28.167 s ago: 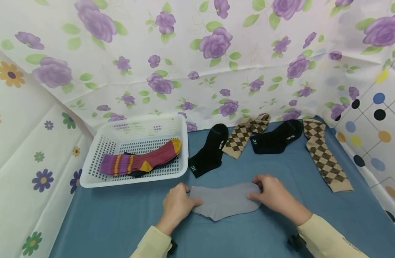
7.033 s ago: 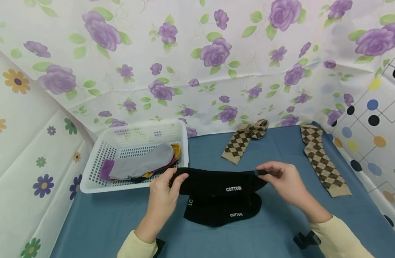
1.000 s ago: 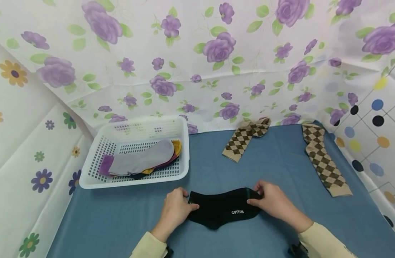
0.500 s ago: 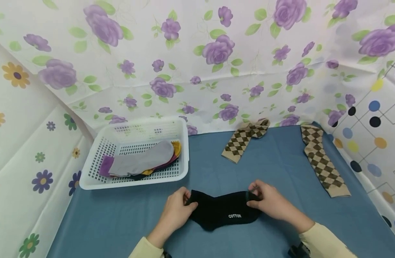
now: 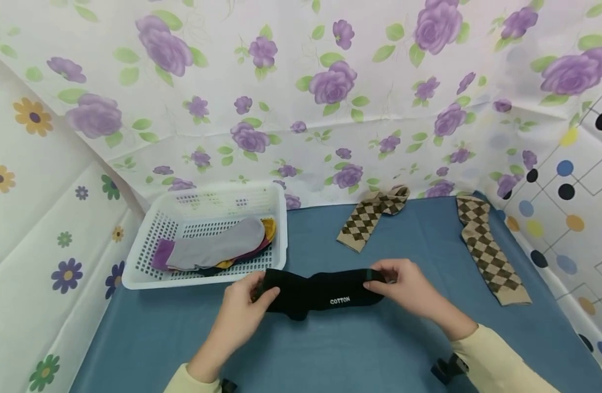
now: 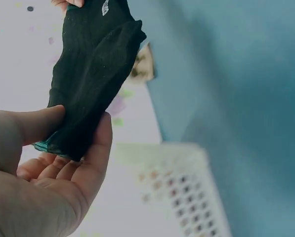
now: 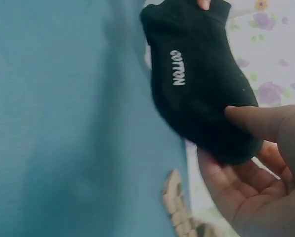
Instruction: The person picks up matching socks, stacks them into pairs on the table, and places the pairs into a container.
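Note:
Stretched between both hands are black socks (image 5: 325, 292) with white COTTON lettering, apparently one laid on the other, held above the table. My left hand (image 5: 244, 305) pinches the cuff end between thumb and fingers, close to the front rim of the white basket (image 5: 183, 283). At the toe end, my right hand (image 5: 404, 286) pinches with its thumb on top and fingers beneath. In the left wrist view the cuff (image 6: 68, 143) sits between thumb and fingers. Grey socks (image 5: 217, 243) lie in the basket over purple, maroon and yellow socks (image 5: 163, 255).
Two argyle socks, brown and beige, lie apart on the blue cloth (image 5: 320, 360): a bent one (image 5: 364, 218) at the back and a longer one (image 5: 492, 254) at the right. Patterned sheets (image 5: 301, 82) enclose the back and sides.
Over the longer span, grey socks went into the basket and the two black socks left their back spots to be stacked. In the last half second, both hands raised them and moved left.

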Demonstrator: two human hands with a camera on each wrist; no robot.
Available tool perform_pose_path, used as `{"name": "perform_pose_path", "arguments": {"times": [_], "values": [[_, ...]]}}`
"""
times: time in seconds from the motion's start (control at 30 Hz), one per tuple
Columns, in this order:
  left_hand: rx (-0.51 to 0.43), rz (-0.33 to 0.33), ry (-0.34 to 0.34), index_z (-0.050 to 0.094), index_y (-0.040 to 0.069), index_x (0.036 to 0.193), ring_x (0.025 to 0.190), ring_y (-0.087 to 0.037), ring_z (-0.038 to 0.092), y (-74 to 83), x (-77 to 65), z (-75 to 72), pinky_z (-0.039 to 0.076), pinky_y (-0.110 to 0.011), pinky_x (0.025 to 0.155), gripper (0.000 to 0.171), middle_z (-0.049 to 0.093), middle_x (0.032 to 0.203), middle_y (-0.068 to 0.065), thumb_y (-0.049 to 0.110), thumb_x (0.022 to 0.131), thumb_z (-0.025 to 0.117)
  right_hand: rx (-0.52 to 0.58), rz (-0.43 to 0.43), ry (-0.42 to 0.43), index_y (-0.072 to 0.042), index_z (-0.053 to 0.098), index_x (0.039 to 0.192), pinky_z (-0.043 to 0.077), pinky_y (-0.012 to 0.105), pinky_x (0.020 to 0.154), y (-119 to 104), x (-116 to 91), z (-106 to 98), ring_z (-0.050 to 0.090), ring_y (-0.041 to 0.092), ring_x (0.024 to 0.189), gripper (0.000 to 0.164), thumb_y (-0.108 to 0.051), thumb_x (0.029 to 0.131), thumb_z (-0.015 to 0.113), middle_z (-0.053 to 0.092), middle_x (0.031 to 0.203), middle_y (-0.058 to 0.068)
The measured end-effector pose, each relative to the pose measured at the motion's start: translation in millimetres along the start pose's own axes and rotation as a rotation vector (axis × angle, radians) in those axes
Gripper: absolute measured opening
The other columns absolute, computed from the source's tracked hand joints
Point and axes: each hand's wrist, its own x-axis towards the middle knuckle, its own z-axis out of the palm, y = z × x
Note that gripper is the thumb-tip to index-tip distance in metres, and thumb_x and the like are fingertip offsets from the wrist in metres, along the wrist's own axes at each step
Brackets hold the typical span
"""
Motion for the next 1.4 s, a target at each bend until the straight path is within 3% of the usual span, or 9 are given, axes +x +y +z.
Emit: {"name": "perform_pose_path", "arguments": {"times": [0.1,0.23,0.33,0.53,0.73,0.9,1.03,1.27,1.4], "values": [[0.004,0.023,0.052,0.063,0.021,0.103,0.074,-0.008,0.054,2.0,3.4,-19.1,0.047,-0.030,0.063,0.022,0.061,0.088,0.005,0.035,0.087,0.065,-0.012,-0.037,0.047,-0.031,0.066,0.095,0.036,0.030,0.053,-14,11,1,0.041,0.017,0.058,0.020,-0.043,0.080,0.071,0.056,0.071,-0.001],[0.011,0.033,0.104,0.062,0.022,0.094,0.064,-0.013,0.051,-0.1,6.9,-46.7,0.045,-0.031,0.055,0.017,0.058,0.077,0.004,0.038,0.088,0.064,-0.016,-0.113,0.073,-0.030,0.066,0.103,0.039,0.030,0.055,-37,30,7,0.043,0.014,0.060,0.029,-0.043,0.078,0.072,0.059,0.080,-0.006],[0.015,0.037,0.143,0.062,0.020,0.096,0.069,-0.010,0.057,-4.3,10.2,-67.5,0.047,-0.030,0.058,0.021,0.061,0.083,0.006,0.039,0.088,0.064,-0.008,-0.175,0.060,-0.029,0.065,0.103,0.043,0.032,0.056,-57,47,13,0.051,0.011,0.065,0.028,-0.041,0.079,0.072,0.062,0.089,-0.010],[0.105,0.068,0.228,0.063,0.013,0.099,0.075,-0.010,0.059,-15.3,22.9,-105.0,0.048,-0.025,0.062,0.025,0.062,0.089,0.000,0.035,0.089,0.063,0.030,-0.246,-0.010,-0.026,0.065,0.105,0.048,0.030,0.062,-90,82,26,0.059,0.008,0.076,0.022,-0.031,0.084,0.069,0.062,0.090,-0.009],[0.192,-0.021,0.228,0.057,0.006,0.120,0.098,-0.021,0.058,-30.3,31.5,-136.9,0.047,-0.029,0.074,0.047,0.060,0.112,-0.012,0.042,0.090,0.058,0.003,-0.239,-0.069,-0.020,0.062,0.116,0.046,0.024,0.075,-110,111,42,0.055,0.002,0.090,0.033,-0.030,0.085,0.068,0.059,0.106,-0.011],[0.193,-0.073,0.194,0.049,-0.001,0.128,0.111,-0.032,0.051,-44.1,40.1,-152.4,0.043,-0.045,0.084,0.057,0.051,0.126,-0.021,0.044,0.092,0.055,0.030,-0.247,-0.128,-0.019,0.065,0.112,0.047,0.025,0.071,-119,131,56,0.058,0.004,0.085,0.029,-0.027,0.085,0.068,0.061,0.098,-0.010],[0.212,-0.124,0.167,0.043,-0.006,0.132,0.118,-0.041,0.042,-53.0,50.8,-158.6,0.038,-0.055,0.089,0.067,0.043,0.132,-0.026,0.047,0.092,0.053,0.005,-0.264,-0.128,-0.017,0.066,0.108,0.047,0.024,0.068,-122,149,64,0.057,0.004,0.082,0.024,-0.023,0.085,0.068,0.062,0.093,-0.008],[0.263,-0.145,0.166,0.051,-0.003,0.121,0.093,-0.031,0.049,-70.0,70.9,-164.9,0.042,-0.042,0.071,0.057,0.054,0.106,-0.021,0.047,0.093,0.052,-0.095,-0.218,-0.098,-0.013,0.065,0.112,0.044,0.021,0.071,-131,176,74,0.055,0.002,0.085,0.030,-0.023,0.085,0.069,0.061,0.098,-0.007],[0.253,-0.193,0.114,0.045,-0.006,0.128,0.113,-0.042,0.044,-76.1,77.8,-170.4,0.041,-0.053,0.083,0.065,0.047,0.125,-0.027,0.049,0.093,0.050,-0.122,-0.208,-0.101,-0.012,0.066,0.110,0.044,0.020,0.071,-136,187,81,0.055,0.003,0.084,0.027,-0.022,0.085,0.068,0.062,0.096,-0.007]]}}
